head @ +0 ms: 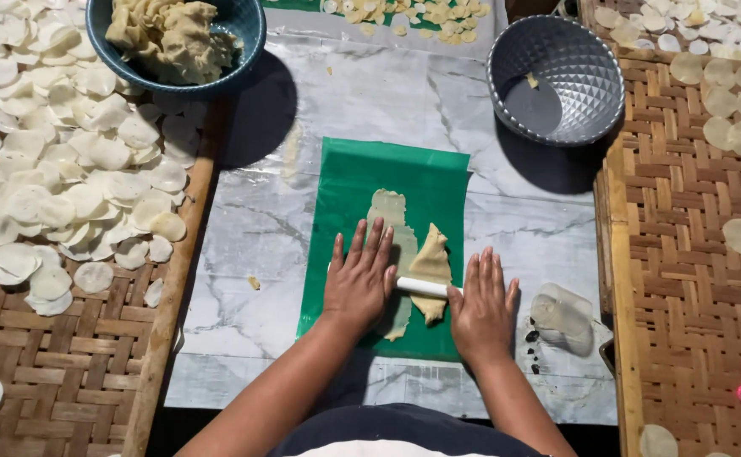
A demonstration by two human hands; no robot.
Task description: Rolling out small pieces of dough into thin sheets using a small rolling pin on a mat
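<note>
Both hands' fingers (369, 245) atop white roller (422, 287)

marble-look table (244, 228) — green sheet (349, 182), two bowls

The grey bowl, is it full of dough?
No, the grey bowl is nearly empty, with only a tiny scrap inside, while the blue bowl holds the big lump of dough.

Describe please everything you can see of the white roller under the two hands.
The white roller is a thin, smooth rod that looks like plastic. It lies almost level across the green sheet, on a strip of pale dough. The left hand presses flat on one end and the right hand on the other, so only its middle part shows.
</note>
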